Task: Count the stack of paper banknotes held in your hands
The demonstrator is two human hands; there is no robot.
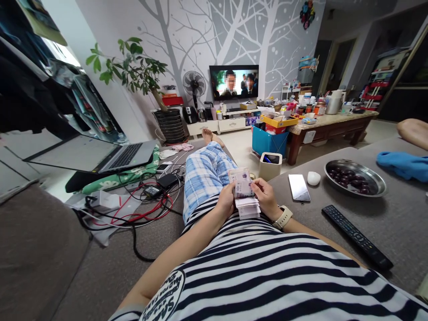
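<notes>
Over my lap, both hands hold a small stack of banknotes (243,183), pale with purplish print. My left hand (227,199) is closed on the notes' left edge. At the upper right edge, my right hand (265,194) pinches them between thumb and fingers; a pale watch (283,217) is on that wrist. Below the hands, the lower ends of several notes (248,208) hang fanned out against my striped shirt (267,263). My legs, in blue plaid trousers (203,174), stretch out ahead along the sofa.
To my right on the sofa (334,156) lie a phone (299,187), a white mouse-like object (313,179), a metal bowl of dark fruit (354,178) and a remote control (356,236). Left are tangled cables (143,214) and an open laptop (130,156). A cluttered coffee table (334,125) stands ahead.
</notes>
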